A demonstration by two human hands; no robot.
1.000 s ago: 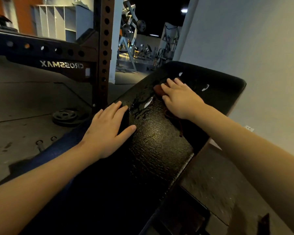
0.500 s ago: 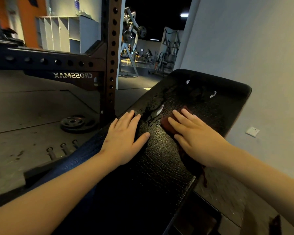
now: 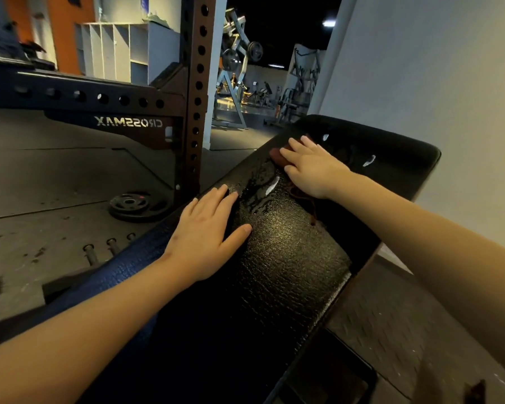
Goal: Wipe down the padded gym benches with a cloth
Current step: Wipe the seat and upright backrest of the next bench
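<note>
Right hand [image 3: 312, 167], fingers flat, presses the dark red cloth [image 3: 278, 156] on the far end of the black bench pad [image 3: 289, 272] | left hand [image 3: 207, 231] spread flat at its left edge | risk: the wet film [image 3: 257, 196] between them could let the bracing palm slip

Black pebbled bench pad [image 3: 289, 272], reddish-brown cloth [image 3: 279, 157], dark perforated rack [image 3: 194, 91].

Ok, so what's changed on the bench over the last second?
The right hand drew the reddish cloth down the bench pad towards the person, then pushed it back up towards the far end, where it now presses it flat. Nothing was picked up or let go. The left hand stayed flat on the pad's left edge, and the wet patch still lies between the hands.
</note>
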